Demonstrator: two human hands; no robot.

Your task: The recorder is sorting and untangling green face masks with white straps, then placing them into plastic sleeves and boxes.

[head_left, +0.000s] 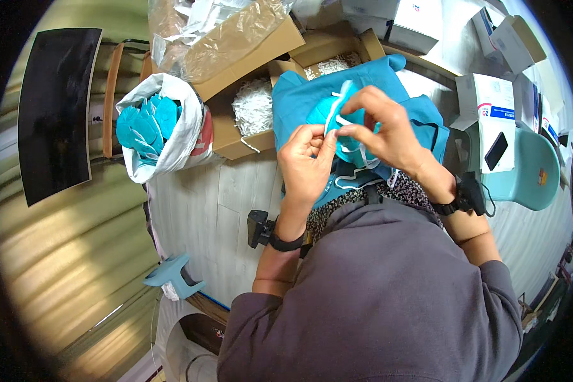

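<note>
Head camera: is being worn high, aimed steeply downward
Grey shirt [369,293]: is being seen nearest
Left hand [307,164], right hand [391,132]: are being viewed from above
Cartons [261,56]: are being framed far off

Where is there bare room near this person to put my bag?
The floor lies bare between the white sack and the left forearm, and between the right elbow and the pale green chair. Crowded: the blue cloth under the left hand, right hand and turquoise piece, and the cardboard boxes ahead.

Yellowish curtain [63,267], pale plank floor [218,200]
</note>
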